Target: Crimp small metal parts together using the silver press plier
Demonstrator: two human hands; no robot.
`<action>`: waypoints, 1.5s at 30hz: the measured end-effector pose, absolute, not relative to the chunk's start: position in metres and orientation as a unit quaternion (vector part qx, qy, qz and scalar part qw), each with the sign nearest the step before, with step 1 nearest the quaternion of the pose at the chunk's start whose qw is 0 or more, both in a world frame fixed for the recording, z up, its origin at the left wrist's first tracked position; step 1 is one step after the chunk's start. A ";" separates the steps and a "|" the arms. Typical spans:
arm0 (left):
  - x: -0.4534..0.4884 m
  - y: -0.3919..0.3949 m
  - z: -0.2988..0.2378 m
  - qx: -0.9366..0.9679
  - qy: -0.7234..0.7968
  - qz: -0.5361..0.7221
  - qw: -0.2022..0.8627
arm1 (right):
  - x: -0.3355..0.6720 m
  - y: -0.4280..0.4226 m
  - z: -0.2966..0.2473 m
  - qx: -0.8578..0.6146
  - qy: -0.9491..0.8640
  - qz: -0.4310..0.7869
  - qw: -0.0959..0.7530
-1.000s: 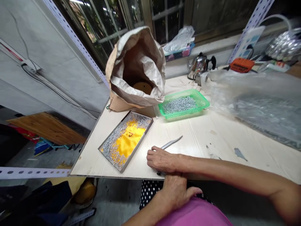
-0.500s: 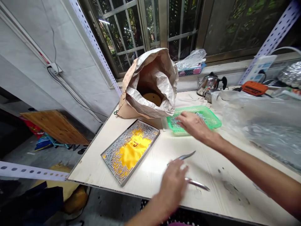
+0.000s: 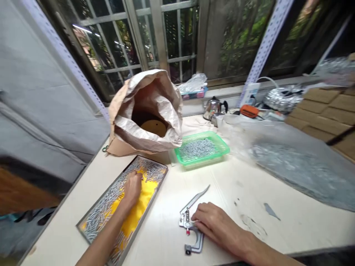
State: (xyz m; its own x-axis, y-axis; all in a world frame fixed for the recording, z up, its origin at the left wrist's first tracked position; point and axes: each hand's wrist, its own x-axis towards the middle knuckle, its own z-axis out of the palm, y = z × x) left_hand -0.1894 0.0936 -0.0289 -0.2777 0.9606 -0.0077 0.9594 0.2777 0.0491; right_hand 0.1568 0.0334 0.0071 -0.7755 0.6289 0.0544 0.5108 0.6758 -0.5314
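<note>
Silver metal C-frame lever tool (image 3: 189, 224) lies on the pale tabletop (image 3: 227, 177); fingers of the right hand (image 3: 216, 221) bend against it, grip indeterminate. Fingers of the left hand (image 3: 133, 187) bunch over short silvery rods (image 3: 101, 218) in a shallow rectangular tray (image 3: 144, 217), grasp indeterminate. Rods border the yellow cloth (image 3: 146, 190); work done and remaining cannot be judged. Dark lettering (image 3: 121, 196): illegible.

Down goes the left hand (image 3: 132, 188) over the tray (image 3: 144, 213), fingertips turned away; whether they grip one of the small pins (image 3: 97, 218), it's hard to say fairly from here. The forearm blocks part of the yellow cloth (image 3: 142, 205), and the bottom edge clips the tray. The right hand (image 3: 215, 225) hides part of the pliers (image 3: 185, 223). Boxes (image 3: 324, 111) run off at right; the wooden board (image 3: 22, 188), smeared, is cut off at left.
</note>
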 end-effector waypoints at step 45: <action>-0.009 -0.046 -0.019 0.287 0.715 0.267 0.579 | 0.205 -0.014 -0.036 -0.415 -0.889 0.122 0.152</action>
